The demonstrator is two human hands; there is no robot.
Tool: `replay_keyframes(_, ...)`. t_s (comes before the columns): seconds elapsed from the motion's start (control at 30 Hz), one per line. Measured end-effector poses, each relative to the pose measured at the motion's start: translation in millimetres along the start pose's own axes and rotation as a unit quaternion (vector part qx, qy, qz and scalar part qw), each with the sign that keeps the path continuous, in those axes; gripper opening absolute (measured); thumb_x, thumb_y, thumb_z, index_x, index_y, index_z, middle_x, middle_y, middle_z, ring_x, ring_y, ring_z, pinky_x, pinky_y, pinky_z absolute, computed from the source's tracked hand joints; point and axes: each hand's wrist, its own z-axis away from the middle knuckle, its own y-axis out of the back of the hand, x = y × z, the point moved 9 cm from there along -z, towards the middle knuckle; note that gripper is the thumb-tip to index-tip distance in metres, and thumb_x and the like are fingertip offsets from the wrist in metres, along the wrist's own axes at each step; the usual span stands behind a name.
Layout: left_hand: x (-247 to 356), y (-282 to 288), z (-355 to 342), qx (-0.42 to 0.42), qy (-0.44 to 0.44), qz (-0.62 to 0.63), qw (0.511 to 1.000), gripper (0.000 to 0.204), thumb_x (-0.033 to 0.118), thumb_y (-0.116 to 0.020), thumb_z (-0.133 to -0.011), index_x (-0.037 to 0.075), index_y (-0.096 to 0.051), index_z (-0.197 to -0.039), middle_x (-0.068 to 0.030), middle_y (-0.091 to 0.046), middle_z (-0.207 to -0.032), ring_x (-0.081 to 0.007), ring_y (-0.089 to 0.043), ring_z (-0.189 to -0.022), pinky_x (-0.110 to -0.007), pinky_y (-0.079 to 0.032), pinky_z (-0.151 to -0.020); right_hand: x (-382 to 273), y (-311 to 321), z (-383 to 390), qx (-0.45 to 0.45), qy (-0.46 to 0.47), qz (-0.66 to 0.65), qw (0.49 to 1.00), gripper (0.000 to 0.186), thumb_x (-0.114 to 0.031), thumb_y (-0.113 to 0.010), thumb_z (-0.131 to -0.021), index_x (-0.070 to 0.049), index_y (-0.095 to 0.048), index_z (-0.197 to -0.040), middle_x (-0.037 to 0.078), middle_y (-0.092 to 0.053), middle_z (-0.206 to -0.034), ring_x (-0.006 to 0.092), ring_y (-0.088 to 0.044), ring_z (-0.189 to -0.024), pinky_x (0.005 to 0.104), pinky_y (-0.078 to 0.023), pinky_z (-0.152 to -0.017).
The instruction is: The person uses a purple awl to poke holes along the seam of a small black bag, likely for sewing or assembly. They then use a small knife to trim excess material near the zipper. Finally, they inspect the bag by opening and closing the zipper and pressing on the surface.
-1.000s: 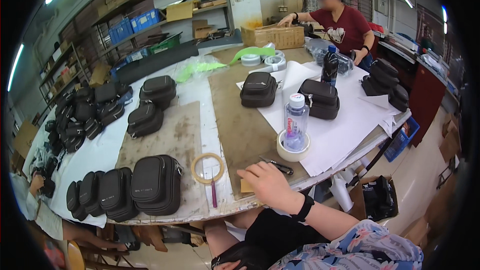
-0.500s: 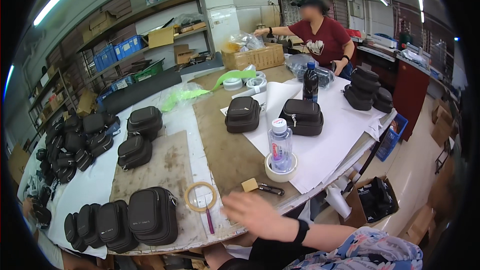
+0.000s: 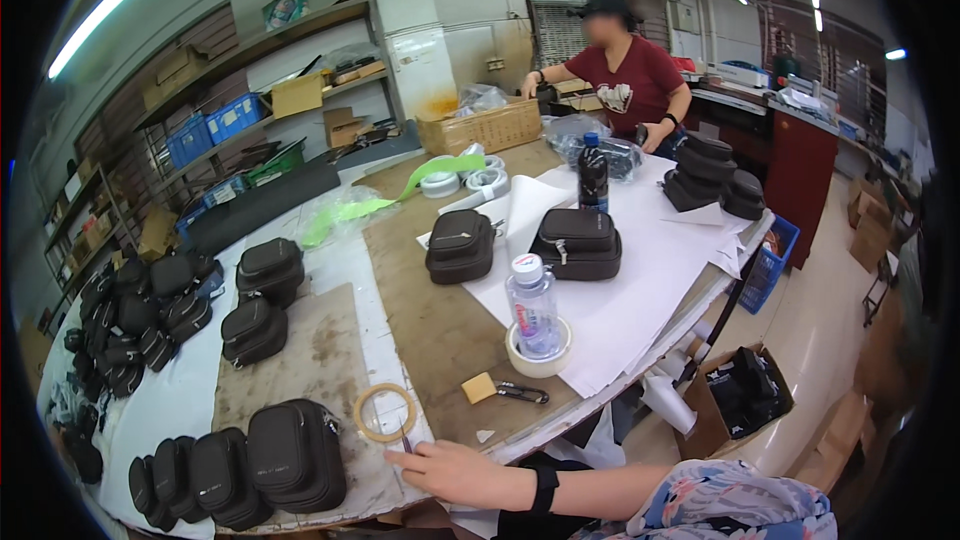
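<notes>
My right hand [image 3: 458, 472] reaches in from the lower right over the table's near edge. Its fingers close over a thin awl-like tool [image 3: 406, 436], whose purple handle is mostly covered by them. The tool's slim metal shaft points away and lies across a yellowish tape ring [image 3: 359, 412]. Left of the ring, several black zip pouches stand in a row, the largest pouch [image 3: 296, 455] nearest my hand. Beyond my hand lie a tan block [image 3: 478, 387] and a small black-handled tool [image 3: 523, 393]. My left hand is out of view.
A clear bottle [image 3: 535, 312] stands in a white tape roll [image 3: 540, 367]; a dark bottle [image 3: 592, 175] stands farther back. Two black pouches sit on white paper [image 3: 640, 280]. A pouch pile [image 3: 140, 310] lies left. Across the table, a person [image 3: 630, 75] reaches toward a carton [image 3: 480, 130].
My right hand has moved left and down, from beside the tape ring onto the purple-handled tool. The view has shifted slightly. The other person's arm has lowered beside the carton.
</notes>
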Motion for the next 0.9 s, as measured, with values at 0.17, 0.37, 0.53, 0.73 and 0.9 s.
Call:
replay_keyframes(0.17,31,-3,-39,0.000,-0.078,-0.028,0.997,0.029,0.002,-0.083,-0.067,0.002,-0.075,-0.094,-0.0075,-0.063,-0.089,-0.0281,-0.056,-0.085,-0.043,-0.047,-0.083,18,3,4,-0.030,-0.003,-0.138,0.990,0.029,-0.005,-0.062,-0.082,-0.004,-0.058,-0.111,0.007,-0.060,-0.133,0.0238,-0.060,-0.102,0.0348,-0.051,-0.084)
replay_keyframes(0.37,55,-30,-86,0.005,-0.125,-0.062,0.990,0.032,-0.005,-0.081,-0.065,0.001,-0.076,-0.095,-0.0074,-0.064,-0.090,-0.0272,-0.057,-0.086,-0.041,-0.046,-0.081,68,113,43,0.204,-0.199,-0.339,0.897,0.036,-0.002,-0.069,-0.092,-0.003,-0.060,-0.126,0.011,-0.069,-0.117,0.0236,-0.069,-0.093,0.0330,-0.055,-0.080)
replay_keyframes(0.53,57,-77,-124,-0.037,-0.097,-0.036,0.994,0.034,-0.005,-0.082,-0.065,0.004,-0.078,-0.097,-0.0075,-0.066,-0.090,-0.0274,-0.060,-0.089,-0.039,-0.048,-0.083,84,149,78,0.195,-0.225,-0.262,0.918,0.022,-0.008,-0.072,-0.092,-0.002,-0.067,-0.113,0.009,-0.066,-0.097,0.0194,-0.066,-0.082,0.0302,-0.052,-0.071)
replay_keyframes(0.73,44,-112,-140,-0.063,-0.107,-0.062,0.990,0.033,0.001,-0.082,-0.068,0.008,-0.077,-0.099,-0.0043,-0.068,-0.094,-0.0247,-0.062,-0.092,-0.037,-0.046,-0.087,101,134,86,0.152,-0.261,-0.226,0.926,0.018,-0.008,-0.077,-0.087,-0.003,-0.069,-0.102,0.009,-0.064,-0.089,0.0200,-0.065,-0.073,0.0300,-0.051,-0.063)
replay_keyframes(0.9,45,-128,-132,-0.065,-0.091,-0.150,0.982,0.044,0.015,-0.087,-0.057,0.017,-0.078,-0.100,0.0016,-0.066,-0.095,-0.0223,-0.059,-0.093,-0.039,-0.043,-0.087,111,133,95,0.063,-0.305,-0.237,0.920,0.012,-0.006,-0.076,-0.086,-0.003,-0.067,-0.092,0.009,-0.064,-0.079,0.0178,-0.062,-0.061,0.0279,-0.048,-0.055)
